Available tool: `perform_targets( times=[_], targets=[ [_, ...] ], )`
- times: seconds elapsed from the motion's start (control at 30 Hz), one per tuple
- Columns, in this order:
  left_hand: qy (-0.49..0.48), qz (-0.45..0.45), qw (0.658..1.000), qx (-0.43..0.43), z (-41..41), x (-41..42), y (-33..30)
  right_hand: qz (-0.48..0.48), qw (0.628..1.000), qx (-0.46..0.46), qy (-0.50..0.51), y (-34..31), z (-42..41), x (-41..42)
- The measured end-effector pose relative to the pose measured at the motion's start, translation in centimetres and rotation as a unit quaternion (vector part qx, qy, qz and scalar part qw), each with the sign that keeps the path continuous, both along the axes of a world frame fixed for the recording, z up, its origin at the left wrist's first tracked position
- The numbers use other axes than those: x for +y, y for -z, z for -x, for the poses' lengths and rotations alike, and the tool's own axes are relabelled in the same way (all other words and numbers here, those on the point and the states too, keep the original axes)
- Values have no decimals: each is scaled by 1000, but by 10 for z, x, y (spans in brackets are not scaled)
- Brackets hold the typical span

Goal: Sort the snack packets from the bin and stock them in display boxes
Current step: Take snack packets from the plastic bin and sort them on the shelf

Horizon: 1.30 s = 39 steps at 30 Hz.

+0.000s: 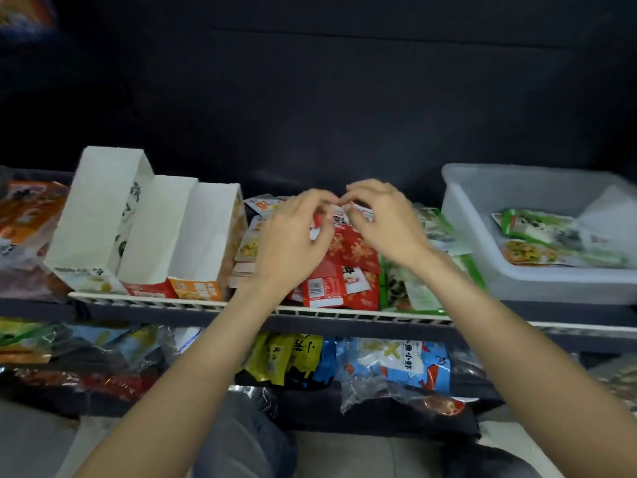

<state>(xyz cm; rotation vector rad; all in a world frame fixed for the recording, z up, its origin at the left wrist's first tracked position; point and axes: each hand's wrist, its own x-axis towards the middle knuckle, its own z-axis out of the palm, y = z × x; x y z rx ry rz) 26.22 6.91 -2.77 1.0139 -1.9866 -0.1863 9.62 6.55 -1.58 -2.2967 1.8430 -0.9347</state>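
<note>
- Your left hand (293,236) and right hand (386,222) meet over the middle of the shelf, fingers curled, fingertips nearly touching at the top.
- Both appear to pinch the upper edge of a red snack packet (348,246); the exact grip is partly hidden behind your knuckles, so how firmly each hand has it is hard to tell.
- That packet sits atop a loose pile of red packets (331,288), one showing a barcode, lying near the shelf's front edge.
- Just right of the pile, green packets (413,288) lie slanted, touching the red ones.
- Left of your left hand, orange-and-white packets (248,250) are stacked beside the display boxes.
- Three white display boxes (155,232) stand side by side, leaning back, tallest at the left, open fronts toward you.
- Far right, a translucent grey bin (475,208) rests on the shelf holding a few green and orange packets (537,232).
- The white wire shelf (172,301) runs across the view; its slatted front rim shows below the boxes.
- Behind it, a dark, plain wall (344,98).
- Below the shelf, larger bags (396,360) in blue, yellow and black are heaped on a lower level.
- Pale floor (344,453) shows at the bottom, near your grey trouser leg (241,439).
</note>
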Motion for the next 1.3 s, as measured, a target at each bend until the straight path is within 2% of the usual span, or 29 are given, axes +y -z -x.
perform_targets(
  times=[0.1,0.27,0.43,0.53,0.63,0.73,0.9,1.0,1.07,1.17,1.23,1.3],
  targets=[
    [107,9,992,62,55,7,-19,44,997,-2,58,-16,71,25],
    [243,-54,968,17,159,-1,-22,-71,983,6,169,-19,201,53],
    [301,-164,933,-110,261,-26,-16,-240,943,91,212,4,295,53],
    [295,-136,898,-297,317,-39,-5,-301,929,105,189,17,325,45],
    [264,-104,843,-457,358,-45,11,-362,910,110,171,28,341,31],
    [252,-109,817,-507,383,-52,27,-393,895,134,164,37,355,16],
    [242,-111,810,-522,397,-64,45,-419,882,144,160,51,367,7],
    [236,-127,814,-515,400,-61,43,-415,886,129,163,52,367,7],
    [225,-153,817,-508,398,-60,38,-387,901,101,168,48,365,9],
    [188,-118,831,-510,385,-61,30,-215,950,-4,225,32,361,21],
    [166,-97,841,-506,370,-59,22,-91,953,-115,265,17,353,36],
    [153,-101,865,-468,351,-53,9,-21,942,-189,277,7,336,53]
  ],
)
